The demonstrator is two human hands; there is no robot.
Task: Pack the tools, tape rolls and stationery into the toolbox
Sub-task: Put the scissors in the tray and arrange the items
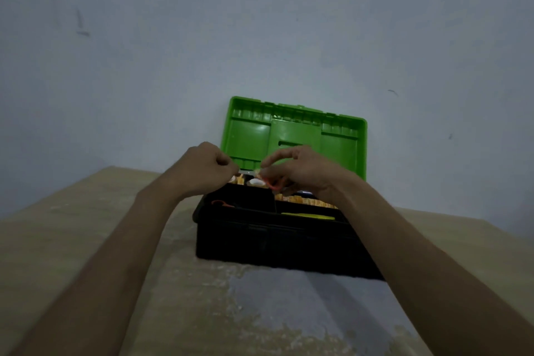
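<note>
Head view, toolbox open on the bench. My left hand and right hand meet close together above the far part of the black toolbox, both pinching one small item. The left hand's curled fingers hold its thin pale end, and the right hand's fingers close on its orange-red end; what the item is, I cannot tell. The toolbox stands on the bench close to the wall, its green lid raised upright at the far side.

Progress, as judged: packing is well advanced. The tray holds a yellow-green stick in the near right compartment, an orange-red loop in the near left one, and a white round thing among orange-patterned pieces in the far part. The held item is the only thing I see outside the toolbox, so what is left seems to be placing it and shutting the lid.

Writing: no brand, label or lettering is legible on toolbox, lid or contents.
</note>
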